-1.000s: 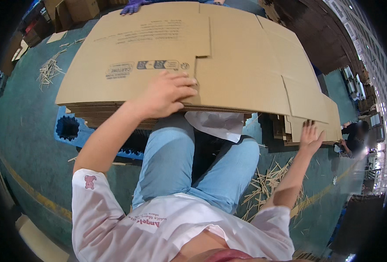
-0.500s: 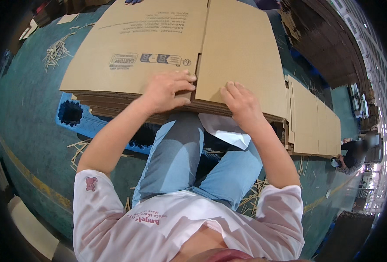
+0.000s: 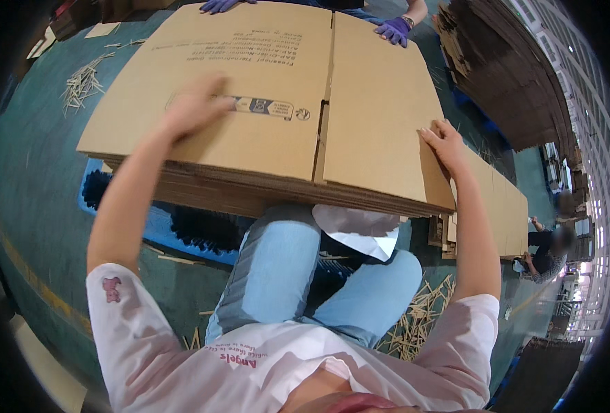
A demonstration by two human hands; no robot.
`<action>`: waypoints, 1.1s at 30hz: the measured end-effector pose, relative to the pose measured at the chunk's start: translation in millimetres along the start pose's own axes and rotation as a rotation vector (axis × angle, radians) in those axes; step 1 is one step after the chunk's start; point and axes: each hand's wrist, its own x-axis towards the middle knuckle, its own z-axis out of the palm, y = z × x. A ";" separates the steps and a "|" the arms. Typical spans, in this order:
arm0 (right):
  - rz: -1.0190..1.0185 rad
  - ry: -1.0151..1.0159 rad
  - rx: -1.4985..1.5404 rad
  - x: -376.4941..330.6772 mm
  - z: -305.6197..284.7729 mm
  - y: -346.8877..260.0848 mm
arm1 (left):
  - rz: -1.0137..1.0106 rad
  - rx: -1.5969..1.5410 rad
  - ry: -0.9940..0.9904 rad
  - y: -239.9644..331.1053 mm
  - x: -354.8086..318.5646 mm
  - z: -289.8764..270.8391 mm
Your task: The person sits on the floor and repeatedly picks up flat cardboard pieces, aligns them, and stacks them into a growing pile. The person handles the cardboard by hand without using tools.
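Observation:
A stack of flat brown cardboard cartons (image 3: 380,103) lies before me, its layered front edge facing my knees. My left hand (image 3: 198,107), smeared by motion, is over the printed left part of the top carton; its fingers cannot be made out clearly. At the right edge of the stack, my right hand (image 3: 446,146) rests with extended fingers on the top sheet. A slit runs between the top carton's two panels.
Across the stack, another person's purple-gloved hands (image 3: 394,29) touch the far edge. A blue pallet (image 3: 129,220) shows underneath. Thin cardboard strips (image 3: 422,306) litter the green floor. More carton stacks (image 3: 494,199) stand to the right, with a person (image 3: 547,251) beyond.
My hands have moved apart from the middle slit, left hand leftward, right hand to the right edge. The stack's front edge looks more even. The other person's gloved hands have come further into view.

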 end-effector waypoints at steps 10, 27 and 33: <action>0.465 -0.076 0.424 100.5 -23.3 18.9 | -0.745 -0.015 0.295 -291.4 68.7 -85.7; 0.624 -0.008 0.603 103.0 12.8 49.4 | -0.826 0.204 0.083 -385.7 103.8 -110.8; 0.611 0.150 0.487 89.3 19.1 32.4 | -0.951 0.405 0.161 -308.9 101.5 -85.2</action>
